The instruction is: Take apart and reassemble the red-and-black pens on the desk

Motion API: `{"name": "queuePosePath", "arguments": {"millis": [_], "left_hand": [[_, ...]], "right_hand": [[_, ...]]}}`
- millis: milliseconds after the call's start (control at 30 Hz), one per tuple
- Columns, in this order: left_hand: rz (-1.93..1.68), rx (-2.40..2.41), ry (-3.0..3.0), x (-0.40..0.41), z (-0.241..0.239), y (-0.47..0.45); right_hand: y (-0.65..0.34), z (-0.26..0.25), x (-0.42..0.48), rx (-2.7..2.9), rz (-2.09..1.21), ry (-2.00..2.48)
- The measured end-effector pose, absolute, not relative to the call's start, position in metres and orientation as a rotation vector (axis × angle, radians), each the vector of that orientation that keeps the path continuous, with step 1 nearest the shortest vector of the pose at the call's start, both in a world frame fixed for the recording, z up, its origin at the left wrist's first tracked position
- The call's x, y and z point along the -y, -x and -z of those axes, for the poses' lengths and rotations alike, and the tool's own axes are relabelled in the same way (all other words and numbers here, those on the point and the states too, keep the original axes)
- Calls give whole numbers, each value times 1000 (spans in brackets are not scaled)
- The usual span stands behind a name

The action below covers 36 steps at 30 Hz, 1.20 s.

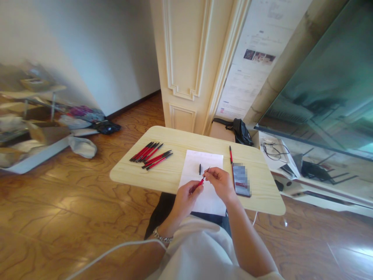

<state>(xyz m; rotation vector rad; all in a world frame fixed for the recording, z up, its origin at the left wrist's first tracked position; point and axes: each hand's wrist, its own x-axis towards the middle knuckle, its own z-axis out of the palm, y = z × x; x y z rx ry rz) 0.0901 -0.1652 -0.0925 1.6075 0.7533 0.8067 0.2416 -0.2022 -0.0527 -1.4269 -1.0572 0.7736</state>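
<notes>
My left hand (pixel 186 197) is closed around the red barrel of a pen (pixel 201 182), over the lower part of the paper. At the open end of that barrel, my right hand (pixel 220 182) pinches a thin dark pen refill (pixel 208 169) between thumb and fingertips. The refill's lower end meets the barrel; how far inside it reaches is hidden by my fingers. Just beyond my hands, a small black pen piece (pixel 200 168) lies on the white sheet of paper (pixel 211 202).
Several red-and-black pens (pixel 145 152) lie in two groups on the left of the table (pixel 131 171). Another pen (pixel 231 154) lies above a phone (pixel 241 181) at right. A black bag (pixel 241 132) rests behind the table; a white cable (pixel 116 245) crosses by my left forearm.
</notes>
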Motion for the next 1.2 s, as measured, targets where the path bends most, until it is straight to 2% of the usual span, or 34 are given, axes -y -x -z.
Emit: {"name": "queuePosePath", "arguments": {"millis": [333, 533, 700, 900, 1067, 1200], "left_hand": [[-774, -723, -1540, 165, 105, -92], [-782, -688, -1446, 162, 105, -89], [-791, -711, -1385, 160, 106, -88], [-805, -733, -1371, 158, 104, -85], [-821, -734, -1395, 157, 103, -83], [-820, -753, -1401, 157, 103, -84]], "right_hand": [[-242, 61, 209, 1159, -683, 1610], [-262, 70, 192, 1304, -928, 1552], [-276, 89, 154, 1258, -534, 2032], [-268, 90, 132, 1344, -447, 2444], [-268, 90, 133, 1415, -387, 2537], [-274, 91, 141, 1289, -437, 2275]]}}
